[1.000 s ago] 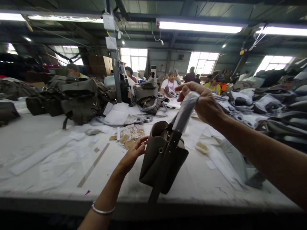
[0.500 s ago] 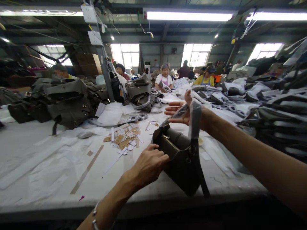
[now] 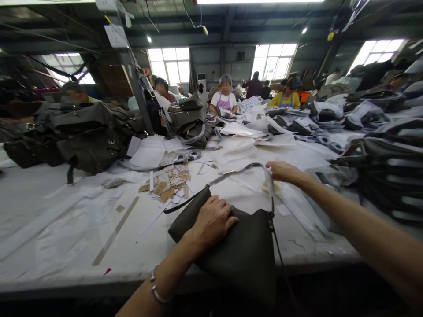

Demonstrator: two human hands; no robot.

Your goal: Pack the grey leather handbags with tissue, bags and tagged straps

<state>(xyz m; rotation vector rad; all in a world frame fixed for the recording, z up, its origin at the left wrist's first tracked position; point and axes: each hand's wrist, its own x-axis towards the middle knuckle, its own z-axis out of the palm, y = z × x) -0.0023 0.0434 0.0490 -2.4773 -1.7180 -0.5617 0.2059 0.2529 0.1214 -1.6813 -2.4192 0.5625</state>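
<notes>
A dark olive handbag point(image 3: 244, 246) lies tilted over the table's front edge, its broad side facing me. My left hand point(image 3: 214, 218) is closed on its upper edge, fingers over the top and thumb on the near side. The fingertips are partly hidden. Above the bag arches its shoulder strap point(image 3: 239, 169), wrapped in thin clear film. At the strap's right bend, my right hand point(image 3: 282, 171) pinches it between the fingers. A small buckle point(image 3: 271, 223) shows at the bag's right corner, with a thin strap end hanging down below it.
Paper tags and card pieces point(image 3: 170, 185) lie scattered on the white table point(image 3: 72, 246). Grey bags point(image 3: 89, 136) are piled at left, more bags point(image 3: 390, 171) stacked at right. White sheets point(image 3: 244, 149) cover the middle. Co-workers point(image 3: 224, 94) sit beyond.
The bag has turned from showing its zipped top to its broad side and come nearer. My right hand has gone from spread fingers inside the strap loop to a pinch on the strap.
</notes>
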